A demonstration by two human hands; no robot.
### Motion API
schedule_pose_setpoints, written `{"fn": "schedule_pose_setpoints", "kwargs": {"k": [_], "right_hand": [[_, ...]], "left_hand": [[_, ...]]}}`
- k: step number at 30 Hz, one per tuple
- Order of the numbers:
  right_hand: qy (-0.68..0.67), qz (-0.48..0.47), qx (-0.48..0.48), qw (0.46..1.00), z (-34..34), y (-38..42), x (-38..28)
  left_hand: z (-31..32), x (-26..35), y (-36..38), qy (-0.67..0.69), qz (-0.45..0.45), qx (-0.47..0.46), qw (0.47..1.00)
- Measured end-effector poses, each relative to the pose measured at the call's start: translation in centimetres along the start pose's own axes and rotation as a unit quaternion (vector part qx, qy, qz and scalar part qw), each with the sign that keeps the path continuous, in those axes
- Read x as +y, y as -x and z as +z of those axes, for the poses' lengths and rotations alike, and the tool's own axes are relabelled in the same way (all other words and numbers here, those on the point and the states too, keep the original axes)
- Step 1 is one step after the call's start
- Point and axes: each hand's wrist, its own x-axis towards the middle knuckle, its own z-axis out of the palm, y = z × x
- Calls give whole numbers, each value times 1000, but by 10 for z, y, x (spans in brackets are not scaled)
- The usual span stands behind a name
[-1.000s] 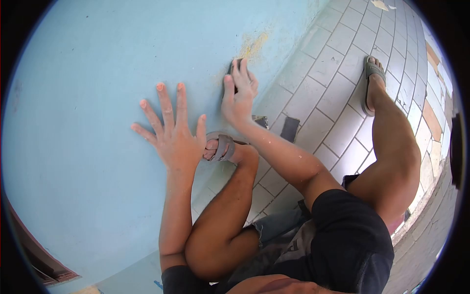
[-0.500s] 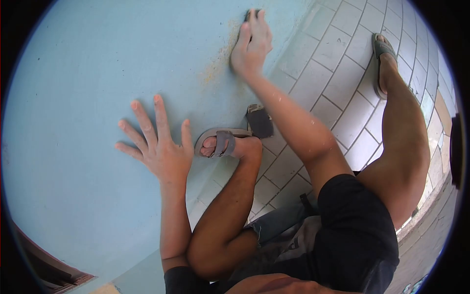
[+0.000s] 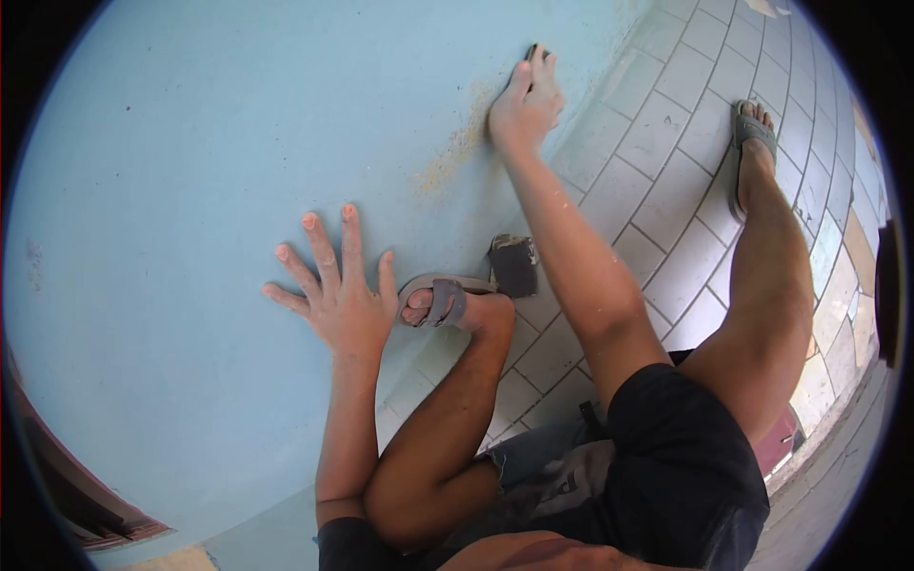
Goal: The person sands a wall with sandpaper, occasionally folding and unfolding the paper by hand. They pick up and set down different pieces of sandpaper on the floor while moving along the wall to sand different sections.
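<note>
My left hand lies flat on the light blue wall, fingers spread and dusted pale at the tips. Farther up, close to where the wall meets the floor, my right hand is closed over a small dark flat piece. Only the edge of that piece shows past my fingers, and its kind is hidden. It appears pressed against the wall. Beside my right hand runs a rough, yellowish-brown worn patch in the paint.
A dark block with a chipped, pale edge sits by my sandalled foot at the wall's base. My other foot rests on the grey tiled floor. A dark reddish-framed opening is at lower left.
The whole view has shifted, so the wall and both hands appear farther right and lower. My left hand stays spread on the wall; my right hand still grips the dark piece near the worn patch.
</note>
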Motion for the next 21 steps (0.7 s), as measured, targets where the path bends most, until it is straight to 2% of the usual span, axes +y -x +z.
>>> {"fn": "schedule_pose_setpoints", "kwargs": {"k": [1,3,4,5,7,10,11,13,14,16,17,19,20,21], "right_hand": [[14,15,11,1000,3,5,-5],[-6,-90,-53,995,-9,84,-7],[-18,-114,-102,988,-21,113,-15],[-18,-108,-99,989,-21,111,-9],[1,-155,-67,986,-19,94,5],[0,-68,4,998,-2,-3,-4],[-1,-70,3,998,-2,-2,-8],[-7,7,15,1000,3,-11,-22],[-3,-60,-21,998,-3,17,-25],[-2,-145,-101,984,-20,92,-23],[-3,-147,-99,984,-21,95,-14],[2,-232,-133,963,-29,102,3],[17,-193,-97,976,-21,78,8],[21,-113,-67,991,-14,40,4]], "left_hand": [[-3,9,-9,5,-4,10,1000],[-14,29,-30,15,-28,-2,999],[-18,29,-36,17,-25,1,1000],[-22,27,-38,38,-26,-12,999],[-25,15,-25,50,-27,-48,997],[-24,-9,-5,15,-4,-27,1000],[-22,-6,-6,15,-6,-26,1000],[-18,13,-20,3,-29,32,999],[-21,22,-30,9,-30,45,998],[-26,33,-44,11,-33,-45,998],[-25,31,-44,11,-32,-42,999],[-22,17,-37,41,-4,-49,998],[-20,9,-30,35,-5,-56,998],[-20,0,-19,25,-6,-55,998]]}}
